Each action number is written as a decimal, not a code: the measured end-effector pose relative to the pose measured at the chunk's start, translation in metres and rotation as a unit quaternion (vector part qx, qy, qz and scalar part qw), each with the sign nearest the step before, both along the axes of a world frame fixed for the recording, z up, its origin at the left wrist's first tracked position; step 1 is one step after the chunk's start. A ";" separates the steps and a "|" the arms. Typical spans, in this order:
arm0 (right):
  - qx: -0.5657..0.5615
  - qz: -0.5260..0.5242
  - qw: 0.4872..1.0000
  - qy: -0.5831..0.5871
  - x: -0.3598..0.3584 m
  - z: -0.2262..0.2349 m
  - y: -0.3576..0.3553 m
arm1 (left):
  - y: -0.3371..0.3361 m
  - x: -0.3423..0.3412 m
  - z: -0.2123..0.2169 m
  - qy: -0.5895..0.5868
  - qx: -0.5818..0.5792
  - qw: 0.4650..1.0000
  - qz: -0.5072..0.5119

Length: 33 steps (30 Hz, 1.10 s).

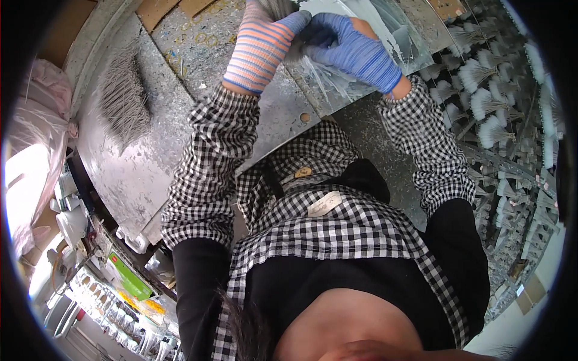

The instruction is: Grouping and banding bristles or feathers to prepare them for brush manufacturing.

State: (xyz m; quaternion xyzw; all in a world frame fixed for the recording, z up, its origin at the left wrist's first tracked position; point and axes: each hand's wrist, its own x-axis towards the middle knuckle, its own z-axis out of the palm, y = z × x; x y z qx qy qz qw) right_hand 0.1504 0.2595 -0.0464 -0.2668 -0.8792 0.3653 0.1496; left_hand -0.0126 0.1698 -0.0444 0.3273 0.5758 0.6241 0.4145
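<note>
My left hand, in a knit glove with orange, white and blue stripes, is closed at the top of the view, its thumb pointing toward the other hand. Beside it my right hand, in a blue knit glove, has its fingers curled inward. The hands nearly meet. A blurred grey, bristly tuft shows between them, mostly hidden by the gloves, so its kind is unclear. Under and beyond the right hand lies a flat board smeared with a white, paste-like coating.
A pile of thin grey wire-like strands lies left on the worn metal tabletop. Racks at the right hold many white fan-shaped bristle tufts. A green box and pink plastic sheeting are at the left. The table's front edge is close to my apron.
</note>
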 end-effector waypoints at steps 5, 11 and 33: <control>0.193 0.042 0.980 -0.035 0.006 -0.028 0.055 | 0.031 0.009 0.017 0.333 0.175 0.925 -0.063; 0.303 0.100 0.947 -0.017 0.005 -0.069 0.093 | 0.061 0.001 0.005 0.641 0.170 0.731 -0.162; 0.343 0.121 0.928 -0.082 0.002 -0.091 0.092 | 0.063 0.002 -0.017 0.642 0.147 0.731 -0.177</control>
